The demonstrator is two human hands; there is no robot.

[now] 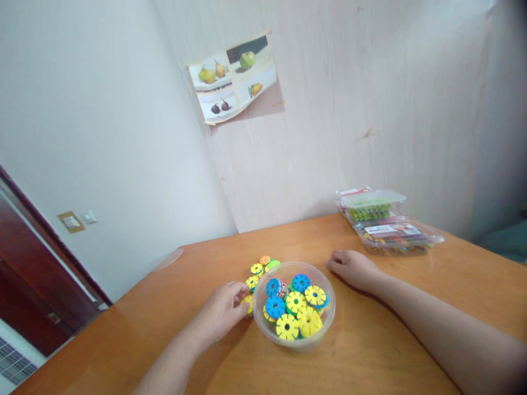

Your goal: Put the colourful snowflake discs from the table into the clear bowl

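"Plastic, transparent and round: identify this bowl [304,344] first. What is its position?"

"On the brown wooden tabletop [354,354], between the two hands. It contains notched, flower-like plastic discs [296,302], chiefly yellow and blue. A red, white and blue stack [281,288] lies on its side among them."

"State the condition of the left hand [225,311]."

"Positioned at the bowl's left side, thumb and fingers partly spread about the nearest yellow notched disc [248,305] outside the bowl. The fingertips partly cover the contact area; whether they grip the disc cannot be confirmed."

"Adjacent pieces?"

"More yellow discs [254,275] extend away from that hand along the bowl's left side, with an orange notched disc [265,260] and a bright green piece [272,266] at the far end."

"Right hand [354,269]?"

"Curled into a loose fist and resting on the tabletop, to the right of the bowl and apart from it. Beyond it stand clear plastic boxes [428,237]; the upper one shows green contents [370,211]."
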